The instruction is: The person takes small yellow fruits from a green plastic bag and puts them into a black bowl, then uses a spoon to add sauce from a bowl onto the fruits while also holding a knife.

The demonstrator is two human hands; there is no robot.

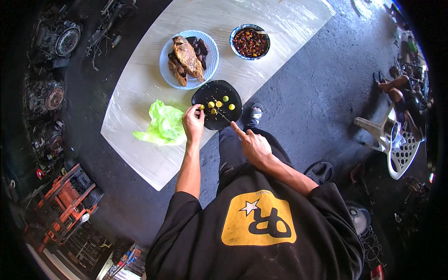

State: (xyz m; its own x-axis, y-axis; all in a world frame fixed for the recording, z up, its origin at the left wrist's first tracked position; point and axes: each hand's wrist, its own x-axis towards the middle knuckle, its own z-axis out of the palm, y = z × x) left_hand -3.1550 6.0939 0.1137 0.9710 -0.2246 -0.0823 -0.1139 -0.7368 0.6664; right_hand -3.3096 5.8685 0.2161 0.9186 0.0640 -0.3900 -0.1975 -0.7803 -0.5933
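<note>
On a black plate near the table's edge lie several small yellow-green citrus fruits, some cut open, with pale seeds scattered about them. My left hand pinches one small citrus fruit at the plate's left rim. A knife is gripped in my right hand, index finger stretched along it. Its blade reaches over the plate, its tip close to the cut fruit in the middle. The handle is mostly hidden inside my palm.
Beyond the black plate stand a light-blue plate of fried fish and a bowl of dark chopped sauce with a spoon. A crumpled green plastic bag lies left. A white plastic chair and a person are at right.
</note>
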